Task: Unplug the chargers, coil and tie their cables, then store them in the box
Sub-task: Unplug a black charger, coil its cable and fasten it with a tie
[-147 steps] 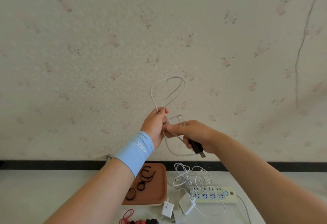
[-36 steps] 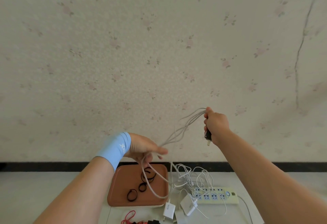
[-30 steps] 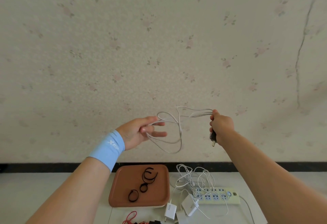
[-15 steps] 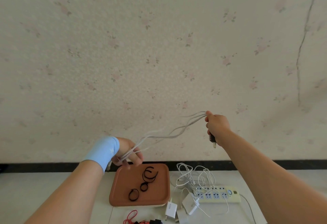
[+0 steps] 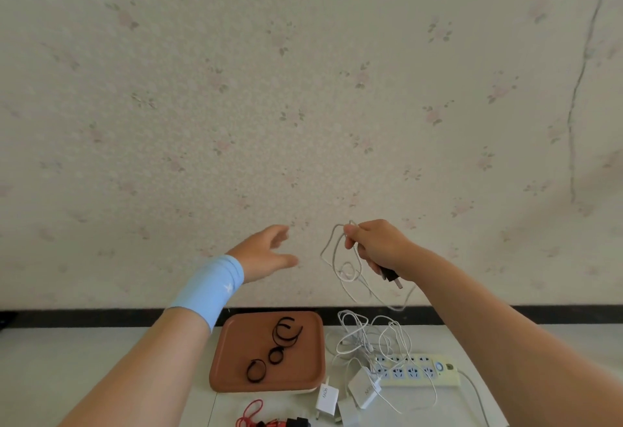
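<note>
My right hand [image 5: 377, 247] is raised in front of the wall and grips a black charger plug [image 5: 391, 274] together with the loops of its white cable [image 5: 340, 263], which hang loosely below the fist. My left hand [image 5: 266, 253], with a blue wristband, is held up to the left of the cable with fingers spread and holds nothing. Below, a brown box lid [image 5: 236, 359] carries several black cable ties [image 5: 281, 335]. White chargers [image 5: 364, 391] sit plugged into a pale power strip [image 5: 421, 371].
A tangle of white cables [image 5: 367, 339] lies on the white table behind the power strip. A loose white charger [image 5: 327, 399] and a red cable with a black plug [image 5: 266, 421] lie at the table's near edge. The wallpapered wall stands close behind.
My left hand has let go of the cable loops and risen, open, to the left. The stretched cable has slackened and now hangs coiled from my right hand.
</note>
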